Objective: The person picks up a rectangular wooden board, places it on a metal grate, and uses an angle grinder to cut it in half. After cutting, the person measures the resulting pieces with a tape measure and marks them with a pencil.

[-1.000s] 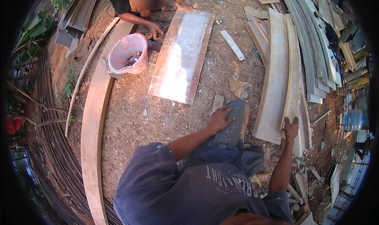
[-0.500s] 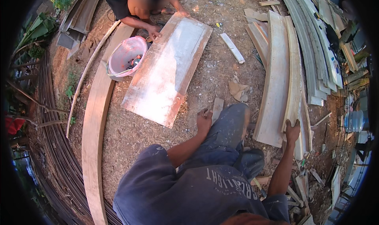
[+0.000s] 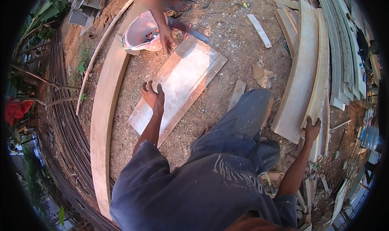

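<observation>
My left hand (image 3: 153, 97), fingers spread, is over the left edge of a flat, whitish-faced wooden panel (image 3: 184, 75) lying on the ground; I cannot tell whether it touches. At my right, my right hand (image 3: 312, 129) grips the near end of a narrow wooden board (image 3: 317, 77). That board lies along a wider, pale board (image 3: 292, 81). Across from me, a co-worker's hand (image 3: 167, 39) reaches down by the panel's far left corner. Beyond the panel's far edge lies a handsaw (image 3: 188, 30).
A pink bucket (image 3: 135, 33) with tools stands at the far left, by a long wooden beam (image 3: 106, 105). Long bars (image 3: 67, 121) lie further left. Stacked grey planks (image 3: 334, 40) lie at the far right. A short white strip (image 3: 259, 31) and scrap wood (image 3: 310, 190) are on the ground.
My left hand has swung left and forward over the panel, its fingers opening. The co-worker has let go of the panel, which now lies flat. My right hand keeps its grip on the board.
</observation>
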{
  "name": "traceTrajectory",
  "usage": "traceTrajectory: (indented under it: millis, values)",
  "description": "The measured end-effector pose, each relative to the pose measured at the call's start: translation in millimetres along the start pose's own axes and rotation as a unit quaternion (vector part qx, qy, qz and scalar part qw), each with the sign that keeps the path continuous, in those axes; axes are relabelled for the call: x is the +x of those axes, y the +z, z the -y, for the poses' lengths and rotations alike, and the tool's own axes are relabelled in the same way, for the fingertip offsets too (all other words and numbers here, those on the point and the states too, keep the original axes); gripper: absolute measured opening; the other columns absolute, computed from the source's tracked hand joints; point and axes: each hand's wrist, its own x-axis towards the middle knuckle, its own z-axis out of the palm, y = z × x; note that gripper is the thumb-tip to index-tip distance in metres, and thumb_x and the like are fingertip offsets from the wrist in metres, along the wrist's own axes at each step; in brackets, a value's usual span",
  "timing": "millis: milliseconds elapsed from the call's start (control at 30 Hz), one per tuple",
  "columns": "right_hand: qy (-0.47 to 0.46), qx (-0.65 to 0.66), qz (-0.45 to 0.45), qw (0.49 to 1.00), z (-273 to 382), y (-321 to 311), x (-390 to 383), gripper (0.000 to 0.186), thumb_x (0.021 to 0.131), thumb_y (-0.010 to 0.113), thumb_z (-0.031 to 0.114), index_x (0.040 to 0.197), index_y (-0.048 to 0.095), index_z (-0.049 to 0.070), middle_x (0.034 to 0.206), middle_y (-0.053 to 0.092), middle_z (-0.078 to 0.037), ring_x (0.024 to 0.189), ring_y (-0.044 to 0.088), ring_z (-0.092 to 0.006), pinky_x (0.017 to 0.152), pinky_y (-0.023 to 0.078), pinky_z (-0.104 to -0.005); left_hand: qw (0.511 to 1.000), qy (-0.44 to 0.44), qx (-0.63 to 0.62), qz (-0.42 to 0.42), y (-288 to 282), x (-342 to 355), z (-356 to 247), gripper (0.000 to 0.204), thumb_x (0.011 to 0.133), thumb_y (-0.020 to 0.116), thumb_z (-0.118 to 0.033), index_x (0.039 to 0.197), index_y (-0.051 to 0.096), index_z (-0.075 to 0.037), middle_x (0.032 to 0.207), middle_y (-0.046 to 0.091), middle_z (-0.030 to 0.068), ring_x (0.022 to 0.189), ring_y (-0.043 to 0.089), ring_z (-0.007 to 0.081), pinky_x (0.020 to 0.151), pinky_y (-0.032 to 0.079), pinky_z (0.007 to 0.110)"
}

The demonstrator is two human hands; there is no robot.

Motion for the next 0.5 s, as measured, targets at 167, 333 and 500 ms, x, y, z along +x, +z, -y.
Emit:
traceTrajectory:
  millis: [167,333,500]
  values:
    - [-0.028,0.013,0.011,0.999,-20,-1,15,0.082,0.083,0.070,0.046,0.138,0.047,-0.011,0.134,0.055,-0.032,0.127,0.054,-0.0422,0.107,0.042,-0.0434,0.960,-0.072,0.117,0.246,25,5,74,0.045,0.081,0.074,-0.033,0.119,0.066,-0.009,0.129,0.056,0.0185,0.122,0.051,0.0374,0.102,0.043,0.050]
    - [-0.019,0.028,0.029,0.999,-6,-10,13,0.078,0.083,0.072,0.041,0.133,0.051,-0.014,0.127,0.059,-0.033,0.121,0.059,-0.0419,0.103,0.045,-0.0433,0.896,-0.130,0.114,0.410,62,-66,60,0.046,0.080,0.073,-0.043,0.114,0.069,-0.012,0.118,0.065,0.0171,0.108,0.064,0.0375,0.091,0.051,0.048]
    - [-0.037,-0.002,0.000,0.999,-14,-2,16,0.077,0.082,0.073,0.040,0.130,0.052,-0.016,0.123,0.061,-0.033,0.115,0.062,-0.0422,0.100,0.046,-0.0428,0.819,-0.349,-0.069,0.450,79,-176,36,0.057,0.081,0.072,-0.033,0.122,0.054,0.002,0.104,0.063,0.0183,0.099,0.062,0.0319,0.085,0.053,0.046]
